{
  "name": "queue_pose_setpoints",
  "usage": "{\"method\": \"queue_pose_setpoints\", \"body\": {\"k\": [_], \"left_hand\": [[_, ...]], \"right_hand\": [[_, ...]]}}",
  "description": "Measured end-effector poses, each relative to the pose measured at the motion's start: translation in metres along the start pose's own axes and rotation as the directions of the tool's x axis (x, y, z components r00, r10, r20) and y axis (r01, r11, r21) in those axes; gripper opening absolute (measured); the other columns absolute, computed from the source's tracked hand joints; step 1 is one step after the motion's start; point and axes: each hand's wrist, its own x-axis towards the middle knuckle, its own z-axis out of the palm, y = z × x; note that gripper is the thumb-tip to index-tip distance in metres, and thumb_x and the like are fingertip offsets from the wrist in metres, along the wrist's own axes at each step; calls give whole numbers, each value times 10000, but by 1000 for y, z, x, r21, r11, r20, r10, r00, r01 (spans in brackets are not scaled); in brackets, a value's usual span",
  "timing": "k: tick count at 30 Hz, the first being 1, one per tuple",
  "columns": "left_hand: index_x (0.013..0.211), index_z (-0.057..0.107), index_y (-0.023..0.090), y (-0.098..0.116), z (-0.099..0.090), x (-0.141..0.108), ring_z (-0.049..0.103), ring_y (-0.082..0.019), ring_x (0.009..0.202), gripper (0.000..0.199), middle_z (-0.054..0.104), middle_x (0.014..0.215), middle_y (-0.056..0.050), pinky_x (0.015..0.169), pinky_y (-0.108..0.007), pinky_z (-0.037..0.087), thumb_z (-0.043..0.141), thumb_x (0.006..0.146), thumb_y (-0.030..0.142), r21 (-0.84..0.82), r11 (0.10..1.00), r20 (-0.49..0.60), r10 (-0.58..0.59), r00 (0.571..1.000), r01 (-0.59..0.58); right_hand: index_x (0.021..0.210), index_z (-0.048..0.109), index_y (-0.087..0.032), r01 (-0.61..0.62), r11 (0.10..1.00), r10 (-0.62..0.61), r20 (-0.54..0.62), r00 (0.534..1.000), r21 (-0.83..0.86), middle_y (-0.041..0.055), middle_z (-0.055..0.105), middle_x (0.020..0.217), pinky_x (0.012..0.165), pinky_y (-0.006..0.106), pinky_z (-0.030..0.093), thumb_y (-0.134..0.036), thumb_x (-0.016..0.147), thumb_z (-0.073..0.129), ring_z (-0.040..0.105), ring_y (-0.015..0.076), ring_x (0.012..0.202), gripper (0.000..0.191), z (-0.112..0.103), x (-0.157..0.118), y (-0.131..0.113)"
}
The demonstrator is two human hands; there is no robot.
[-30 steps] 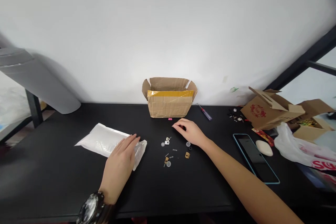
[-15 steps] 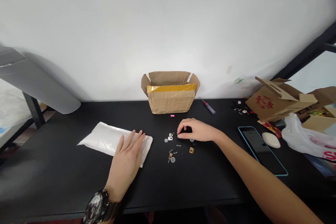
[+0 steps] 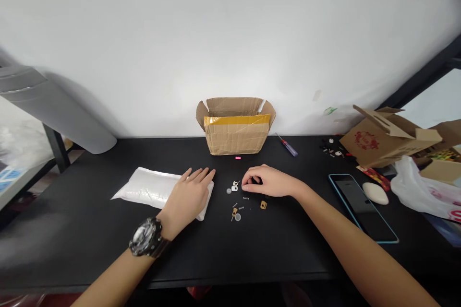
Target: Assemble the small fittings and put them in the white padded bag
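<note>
Two hands rest mid-frame: left hand (image 3: 189, 196) open on a white mailer (image 3: 151, 187), right hand (image 3: 268, 182) curled over small parts (image 3: 263, 205), any grip hidden.

Black desk (image 3: 68, 230) with small parts spread across its middle

At the back edge stands an open cardboard box (image 3: 236, 136) banded with yellow tape, a tiny pink piece (image 3: 238, 158) just in front and a purple-handled screwdriver (image 3: 288, 147) just right of it. A white padded pouch (image 3: 147, 187) lies left of centre. Mid-desk sit loose springs (image 3: 245, 198), a white plastic piece (image 3: 235, 188), a tan bracket (image 3: 263, 205) and a clear round cap (image 3: 237, 217). Further right are a red-printed cardboard box (image 3: 378, 141), a cluster of small dark parts (image 3: 330, 147), a smartphone in a cyan case (image 3: 360, 208), a white oval object (image 3: 375, 193) and a white plastic bag (image 3: 421, 192)
</note>
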Motion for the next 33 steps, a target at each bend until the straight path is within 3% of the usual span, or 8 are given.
{"method": "queue_pose_setpoints", "body": {"k": [5,9,13,17,22,29,33], "left_hand": [[1430,601,246,-14,-4,22,512,-251,1410,589,560,1516,-48,1190,-459,409,440,889,79,-183,977,45,118,992,-108],[1395,632,274,-24,-8,16,528,-226,1387,611,598,1474,-19,1177,-411,448,470,845,62,-327,941,18,96,995,-85],[1437,584,308,-37,-13,8,444,-260,1462,670,490,1572,-2,1188,-443,436,531,807,85,-345,937,57,71,996,-47],[1456,561,289,-46,-6,8,386,-280,1500,680,448,1602,-14,1197,-471,419,526,808,85,-325,945,80,67,995,-38],[1455,561,262,-45,5,8,345,-272,1523,672,430,1613,-24,1214,-471,402,480,819,58,-334,942,90,48,995,-15],[1452,559,283,-39,1,8,343,-258,1521,684,437,1605,-18,1224,-475,380,457,826,27,-395,918,87,85,993,-44],[1386,613,269,-27,-7,13,482,-261,1414,493,554,1499,-52,1199,-490,402,548,915,141,-472,878,-24,77,997,-79]], "right_hand": [[999,767,-251,-27,997,26,2,1000,76,1,709,805,708,289,466,-469,950,639,600,160,703,257,0,1,5],[1002,766,-234,-80,985,78,22,997,150,17,720,833,661,276,475,-461,956,627,626,164,707,271,-3,3,9],[969,745,-221,-166,960,166,22,986,226,19,726,838,642,265,473,-483,967,605,636,164,724,296,-13,2,17],[895,723,-209,-185,963,175,71,982,193,4,704,771,603,252,431,-494,943,634,605,151,678,302,-28,-5,23],[900,725,-223,-201,973,174,221,960,108,-7,694,727,553,246,396,-467,904,683,579,140,622,247,-36,-15,17],[843,695,-232,-187,982,177,203,963,31,-33,638,672,527,243,386,-340,852,706,556,130,582,108,-30,-18,11],[850,684,-222,-203,979,195,197,961,22,-26,655,687,550,248,398,-318,850,689,574,138,607,96,-29,-17,12]]}}
